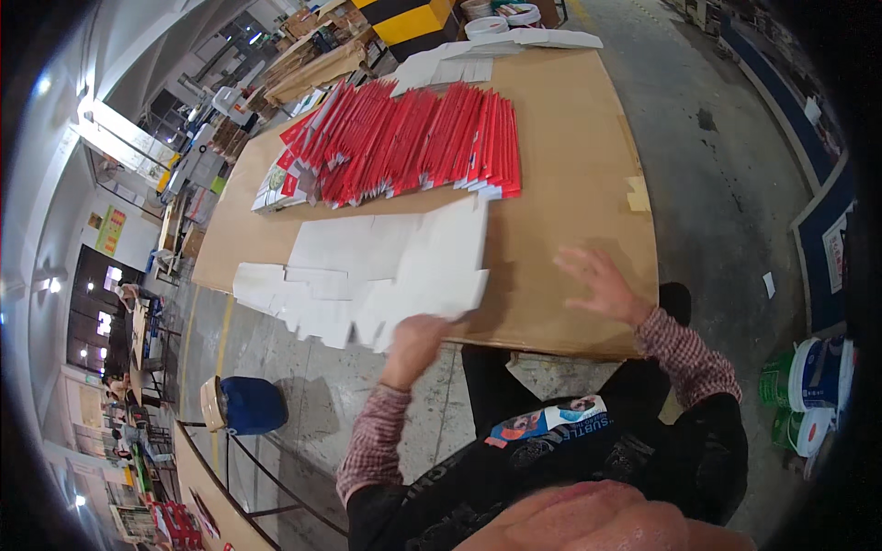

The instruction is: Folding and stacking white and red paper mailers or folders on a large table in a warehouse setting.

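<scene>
A white flat cardboard box blank (pixel 432 253) with cut flaps lies at the near left of the table, partly over its front edge, its right panel tilted up. At the blank's near right edge, my left hand (pixel 418 347) is closed with that edge in its fingers; the thumb and fingertips are partly hidden. Above the bare table top to the right, my right hand (pixel 597 283) has its fingers spread and holds nothing. It is slightly blurred. Beyond the blank, several red flat-folded cartons (pixel 413 138) lean against each other in a row.
The work table (pixel 570 138) has a brown cardboard top. More white blanks (pixel 450 69) lie along its far end. A blue drum (pixel 253 404) stands on the floor at left, paint-type buckets (pixel 813 376) at right. Beyond the far end is a yellow-and-black striped block (pixel 409 23).
</scene>
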Demonstrator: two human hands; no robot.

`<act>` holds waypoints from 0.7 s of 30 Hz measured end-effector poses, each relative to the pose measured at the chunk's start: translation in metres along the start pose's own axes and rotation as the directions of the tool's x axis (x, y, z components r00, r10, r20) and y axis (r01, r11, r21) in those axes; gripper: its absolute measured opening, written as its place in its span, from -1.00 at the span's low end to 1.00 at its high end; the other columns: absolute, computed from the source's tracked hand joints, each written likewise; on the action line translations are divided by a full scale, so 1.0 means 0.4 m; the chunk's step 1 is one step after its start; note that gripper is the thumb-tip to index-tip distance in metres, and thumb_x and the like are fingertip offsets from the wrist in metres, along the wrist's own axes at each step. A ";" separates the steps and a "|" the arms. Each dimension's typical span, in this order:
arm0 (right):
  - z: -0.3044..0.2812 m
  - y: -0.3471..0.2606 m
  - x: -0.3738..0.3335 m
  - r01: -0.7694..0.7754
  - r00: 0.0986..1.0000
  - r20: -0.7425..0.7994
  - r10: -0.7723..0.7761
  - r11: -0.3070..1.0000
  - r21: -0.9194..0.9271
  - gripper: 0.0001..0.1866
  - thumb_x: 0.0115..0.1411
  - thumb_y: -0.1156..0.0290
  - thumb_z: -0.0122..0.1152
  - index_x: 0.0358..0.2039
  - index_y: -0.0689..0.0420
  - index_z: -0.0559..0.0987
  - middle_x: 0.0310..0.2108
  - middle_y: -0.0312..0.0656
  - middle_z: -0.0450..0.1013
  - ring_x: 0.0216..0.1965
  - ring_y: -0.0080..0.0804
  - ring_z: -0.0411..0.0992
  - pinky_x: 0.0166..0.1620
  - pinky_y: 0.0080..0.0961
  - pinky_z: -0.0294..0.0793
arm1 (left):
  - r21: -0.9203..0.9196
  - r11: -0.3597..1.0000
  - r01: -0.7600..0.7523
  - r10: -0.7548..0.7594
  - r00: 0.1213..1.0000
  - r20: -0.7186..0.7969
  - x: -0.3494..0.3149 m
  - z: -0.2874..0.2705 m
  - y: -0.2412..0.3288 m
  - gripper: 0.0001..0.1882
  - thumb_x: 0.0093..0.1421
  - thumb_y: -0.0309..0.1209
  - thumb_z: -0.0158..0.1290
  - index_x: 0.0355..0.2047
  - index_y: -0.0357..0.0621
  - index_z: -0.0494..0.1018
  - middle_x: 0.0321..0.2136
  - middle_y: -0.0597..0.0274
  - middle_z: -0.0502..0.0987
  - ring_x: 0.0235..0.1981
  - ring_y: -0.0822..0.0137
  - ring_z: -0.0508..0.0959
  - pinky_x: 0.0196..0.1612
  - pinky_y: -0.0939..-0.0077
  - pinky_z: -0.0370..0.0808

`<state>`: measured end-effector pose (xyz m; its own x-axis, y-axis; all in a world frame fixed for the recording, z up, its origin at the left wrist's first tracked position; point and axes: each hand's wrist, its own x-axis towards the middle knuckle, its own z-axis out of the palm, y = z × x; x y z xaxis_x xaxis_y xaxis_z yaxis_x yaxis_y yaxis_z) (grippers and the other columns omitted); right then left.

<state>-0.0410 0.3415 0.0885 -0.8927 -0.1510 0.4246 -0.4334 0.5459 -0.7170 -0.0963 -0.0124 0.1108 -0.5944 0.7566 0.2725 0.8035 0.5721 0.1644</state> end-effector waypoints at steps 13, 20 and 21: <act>-0.199 0.042 -0.522 -0.226 0.974 -0.159 0.161 0.659 -0.717 -0.69 -0.19 0.45 0.29 -0.33 0.09 0.54 -0.27 -0.26 0.51 -0.05 -0.24 0.35 0.16 -0.16 0.11 | -0.118 0.917 -0.381 0.384 0.923 0.003 0.129 0.411 0.336 -0.43 -0.18 -0.27 0.23 -0.13 -0.17 0.35 -0.15 0.14 0.40 -0.08 0.15 0.37 -0.10 0.27 0.35; -0.179 0.137 -0.455 -0.751 0.601 -0.329 0.729 0.656 0.081 -0.45 -0.17 0.44 0.34 -0.07 0.12 0.45 0.09 0.00 0.22 0.09 -0.16 0.22 0.08 -0.25 0.22 | -0.601 0.706 0.374 -0.117 0.899 0.422 0.243 0.462 0.350 -0.79 -0.04 -0.46 0.05 -0.34 -0.21 0.41 -0.33 0.08 0.43 -0.27 0.10 0.41 -0.28 0.33 0.41; -0.163 0.123 -0.430 -0.666 0.665 -0.455 0.593 0.746 0.000 -0.43 -0.17 0.44 0.33 -0.06 0.13 0.44 0.16 0.00 0.12 0.12 -0.14 0.18 0.10 -0.21 0.20 | -0.592 0.786 0.176 -0.124 0.984 0.128 0.241 0.492 0.370 -0.74 -0.05 -0.45 0.04 -0.28 -0.18 0.42 -0.29 0.08 0.42 -0.25 0.10 0.40 -0.29 0.33 0.41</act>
<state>0.0994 0.4479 0.0162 -0.7940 0.5982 0.1084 0.2708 0.5078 -0.8178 -0.0409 0.2077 -0.0252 -0.6885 0.7142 0.1260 0.5456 0.3956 0.7388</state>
